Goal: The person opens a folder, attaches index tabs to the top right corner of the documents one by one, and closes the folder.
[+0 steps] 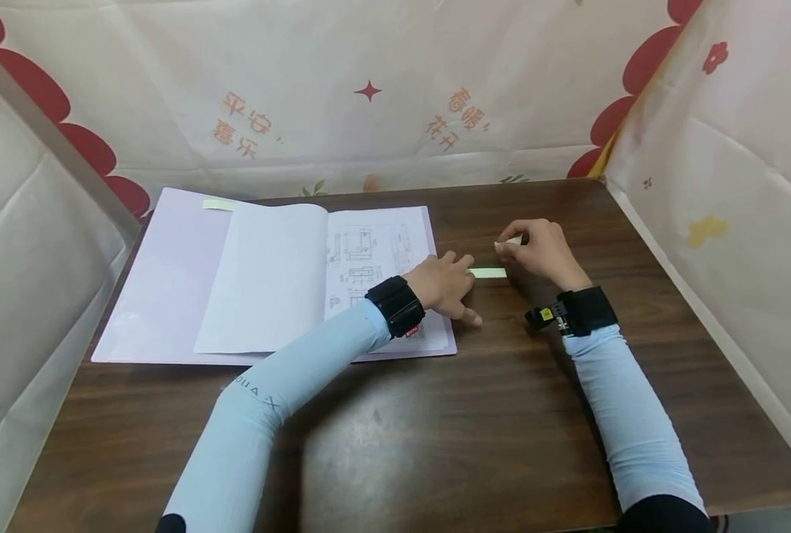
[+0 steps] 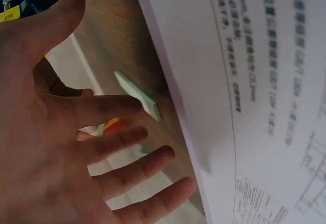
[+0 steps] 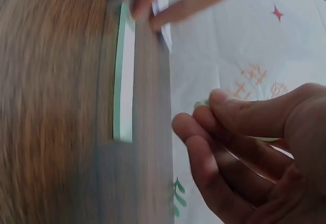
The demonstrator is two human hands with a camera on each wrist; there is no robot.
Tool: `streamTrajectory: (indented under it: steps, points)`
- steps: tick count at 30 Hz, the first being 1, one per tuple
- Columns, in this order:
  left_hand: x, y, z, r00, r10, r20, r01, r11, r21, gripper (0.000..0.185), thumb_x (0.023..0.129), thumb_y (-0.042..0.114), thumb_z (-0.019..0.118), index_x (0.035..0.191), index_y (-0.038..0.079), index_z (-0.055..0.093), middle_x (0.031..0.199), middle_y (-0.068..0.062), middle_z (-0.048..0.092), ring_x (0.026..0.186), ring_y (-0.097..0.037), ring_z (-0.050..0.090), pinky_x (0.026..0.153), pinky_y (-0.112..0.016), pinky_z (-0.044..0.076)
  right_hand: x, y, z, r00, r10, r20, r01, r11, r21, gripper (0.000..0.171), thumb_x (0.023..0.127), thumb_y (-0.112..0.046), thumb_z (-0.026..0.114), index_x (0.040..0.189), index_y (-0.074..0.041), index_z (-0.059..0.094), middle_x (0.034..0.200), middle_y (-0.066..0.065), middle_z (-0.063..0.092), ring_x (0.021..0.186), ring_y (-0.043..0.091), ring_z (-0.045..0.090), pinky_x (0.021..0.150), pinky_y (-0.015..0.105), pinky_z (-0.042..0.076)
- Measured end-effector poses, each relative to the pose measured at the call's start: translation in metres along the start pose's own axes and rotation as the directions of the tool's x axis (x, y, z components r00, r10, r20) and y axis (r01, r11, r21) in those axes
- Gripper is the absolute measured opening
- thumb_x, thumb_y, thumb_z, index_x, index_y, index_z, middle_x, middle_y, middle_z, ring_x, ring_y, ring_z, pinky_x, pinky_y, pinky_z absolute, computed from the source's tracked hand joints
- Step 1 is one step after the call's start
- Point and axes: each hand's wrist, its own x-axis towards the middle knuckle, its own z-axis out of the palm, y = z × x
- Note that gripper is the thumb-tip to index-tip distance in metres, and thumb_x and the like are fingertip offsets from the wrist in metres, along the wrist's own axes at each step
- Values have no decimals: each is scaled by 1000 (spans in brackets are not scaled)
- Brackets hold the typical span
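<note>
On the dark wood-grain desk [image 1: 475, 414], your left hand [image 1: 445, 285] lies flat with fingers straight, its fingertips holding down the near end of a pale green sticky-note strip [image 1: 487, 273] that lies just beyond them. An open lilac plastic folder of white printed drawing sheets [image 1: 268, 277] sits under that hand's wrist and away to its left. Your right hand [image 1: 543, 252] hovers just past the strip's far end, pinching a small white slip of paper [image 1: 513, 240] between thumb and fingertips.

The strip lies flat, its long axis running across the desk from your left hand toward your right, roughly level in the head view; neither end reads as a front.

The likely trouble: the strip is light and thin, so a sliding left fingertip could drag or curl it, and its edge already lifts a little in the left wrist view. The pinched slip could also slip free if your right-hand grip loosens.
</note>
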Motion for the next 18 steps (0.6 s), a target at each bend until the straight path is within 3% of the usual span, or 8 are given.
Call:
streamTrajectory:
  steps: [5,11,15,18]
  points:
    - [-23,-10,2,999,-26,-35,22,995,-96,84,94,75,53,157,21,43,166,-11,30,144,-32,43,112,-48,47,5,-12,10,999,-35,16,34,999,13,14,100,-20,68,101,-6,74,108,18,74,83,29,64,71,33,48]
    - [-70,-32,13,992,-118,-53,103,970,-219,79,97,68,55,159,22,41,167,-10,34,147,-34,41,117,-56,40,28,-27,30,998,-45,45,41,996,80,12,95,-18,72,93,-7,68,99,15,70,91,29,58,79,42,47]
    - [-92,-43,27,984,-159,-77,135,959,-248,73,97,63,58,156,23,46,162,-9,44,141,-32,47,114,-56,44,55,-41,43,996,-31,87,21,994,111,14,95,-19,73,104,-9,71,102,13,72,91,28,63,77,40,48]
    - [-99,-47,35,981,-177,-84,148,951,-271,69,97,58,62,155,22,48,157,-9,49,137,-31,51,112,-55,46,77,-50,51,995,22,100,-34,992,118,17,97,-19,70,111,-10,73,104,13,73,90,28,66,77,38,47]
